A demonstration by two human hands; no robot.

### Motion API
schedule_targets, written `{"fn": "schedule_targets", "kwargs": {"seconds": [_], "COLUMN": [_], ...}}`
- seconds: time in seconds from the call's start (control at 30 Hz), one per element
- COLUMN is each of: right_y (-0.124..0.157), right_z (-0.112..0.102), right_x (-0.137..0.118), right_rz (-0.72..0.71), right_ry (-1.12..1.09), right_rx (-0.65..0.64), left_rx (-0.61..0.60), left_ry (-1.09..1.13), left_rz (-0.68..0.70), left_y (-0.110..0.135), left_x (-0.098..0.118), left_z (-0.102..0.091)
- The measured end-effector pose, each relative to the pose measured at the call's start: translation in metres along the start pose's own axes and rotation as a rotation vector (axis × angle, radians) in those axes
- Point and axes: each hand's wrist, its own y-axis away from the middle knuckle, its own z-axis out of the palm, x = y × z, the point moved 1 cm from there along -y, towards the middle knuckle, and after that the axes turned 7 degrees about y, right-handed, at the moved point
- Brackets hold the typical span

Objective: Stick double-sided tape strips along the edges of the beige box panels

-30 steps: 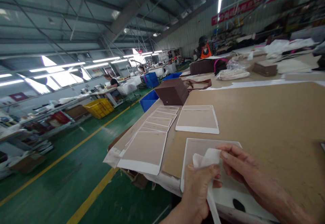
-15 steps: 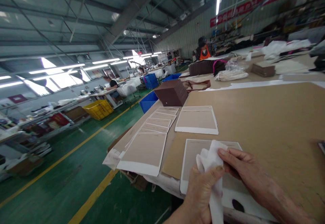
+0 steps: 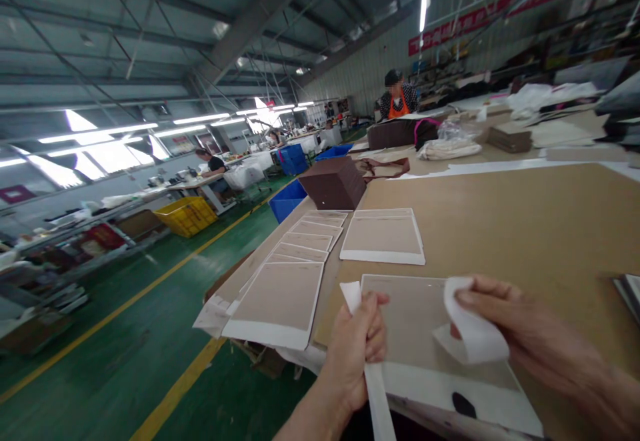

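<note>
- Two bare hands work apart from each other in the head view, both over the near edge of the table point(image 3: 525, 221).
- The left hand point(image 3: 356, 351) is closed in a fist around a white strip point(image 3: 381, 404); one end pokes out above the fingers, and the other hangs down past the table's edge.
- The right hand point(image 3: 523, 321) pinches a second, curled strip point(image 3: 483, 337) between thumb and fingers; it loops forward and is a little blurred.
- Below them both lies a beige panel point(image 3: 407, 324) with a white border, flat on the table, a dark oval mark point(image 3: 463, 405) on its wide white band.
- Just beyond it I see a similar panel point(image 3: 383, 235), lying flat, and to its left a row of overlapping panels point(image 3: 277, 294) running along the table's side.
- Past that row stands a dark brown block point(image 3: 333, 184), with a blue bin point(image 3: 287, 202) beside the table there.
- Farther off, a person in an orange apron point(image 3: 399, 105) is behind the piled materials; a yellow bin point(image 3: 187, 216) sits on the green floor point(image 3: 165, 334).
</note>
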Motion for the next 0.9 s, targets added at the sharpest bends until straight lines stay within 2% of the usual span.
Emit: {"fn": "schedule_targets", "kwargs": {"seconds": [0.07,0.17,0.23,0.3,0.37,0.47,0.57,0.67,0.77,0.83,0.9], "right_y": [0.003,0.002,0.001,0.004,0.008,0.013,0.012,0.000,-0.021,-0.038,-0.053], "right_z": [0.006,0.014,0.018,0.021,0.024,0.024,0.014,-0.011,-0.036,-0.042,-0.037], "right_x": [0.005,0.006,0.004,0.004,0.010,0.026,0.036,0.028,0.009,-0.003,-0.010], "right_rz": [0.118,0.063,-0.020,-0.082,-0.078,0.073,0.143,0.105,0.037,0.009,0.022], "right_ry": [0.290,0.565,0.610,0.562,0.472,0.386,0.434,0.670,0.967,1.070,1.074], "right_rx": [-0.185,-0.257,-0.249,-0.284,-0.314,-0.270,-0.174,-0.075,-0.028,0.009,0.017], "left_rx": [-0.086,-0.120,-0.065,-0.013,0.025,0.064,0.036,-0.009,-0.104,-0.177,-0.207], "left_ry": [-0.122,-0.311,-0.421,-0.456,-0.432,-0.472,-0.661,-1.015,-1.560,-1.797,-1.870], "left_rz": [-0.056,-0.065,-0.008,0.057,0.112,0.163,0.169,0.167,0.317,0.375,0.382], "left_y": [0.004,0.007,0.007,0.006,0.004,0.003,0.006,0.009,0.004,-0.004,-0.016], "left_x": [-0.001,-0.003,-0.003,-0.002,-0.001,0.001,0.006,0.015,0.024,0.023,0.019], "left_z": [0.004,0.011,0.014,0.015,0.013,0.006,-0.004,-0.016,-0.023,-0.025,-0.025]}}
